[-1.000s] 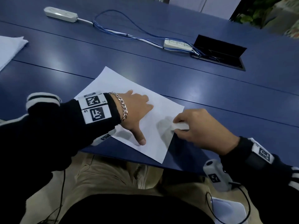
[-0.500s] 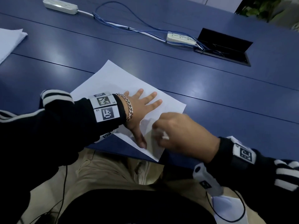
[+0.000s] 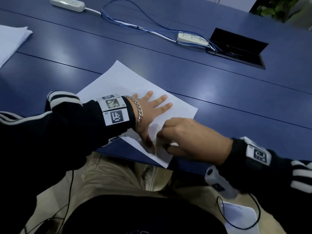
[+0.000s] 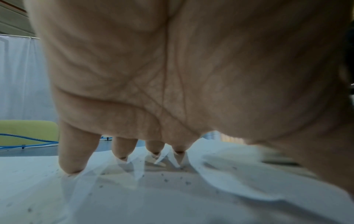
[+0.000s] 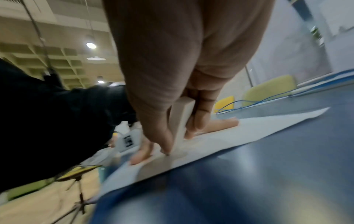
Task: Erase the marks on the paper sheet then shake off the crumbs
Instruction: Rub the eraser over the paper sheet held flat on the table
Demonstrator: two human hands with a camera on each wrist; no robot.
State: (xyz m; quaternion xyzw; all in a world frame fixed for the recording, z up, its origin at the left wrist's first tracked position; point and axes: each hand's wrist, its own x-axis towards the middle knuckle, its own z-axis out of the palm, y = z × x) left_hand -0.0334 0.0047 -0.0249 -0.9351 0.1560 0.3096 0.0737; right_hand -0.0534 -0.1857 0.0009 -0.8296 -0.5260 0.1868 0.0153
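A white paper sheet (image 3: 118,81) lies askew on the blue table (image 3: 219,92), one corner over the near edge. My left hand (image 3: 150,110) presses flat on it with fingers spread and thumb stretched toward me. Dark crumbs dot the paper (image 4: 172,197) below the left hand's fingertips (image 4: 70,168). My right hand (image 3: 182,137) pinches a white eraser (image 3: 173,144) and holds it down on the sheet beside the left thumb. In the right wrist view the eraser (image 5: 181,118) stands on end between thumb and fingers, its tip touching the paper (image 5: 249,128).
Two white power strips (image 3: 67,3) (image 3: 192,39) joined by blue cables (image 3: 135,22) lie across the far side. An open black cable hatch (image 3: 236,46) sits at the back right. A stack of white paper (image 3: 10,39) rests at the far left.
My right hand has moved left with the eraser from the sheet's right edge onto the paper next to the left thumb. The left hand's fingers have spread out flat.
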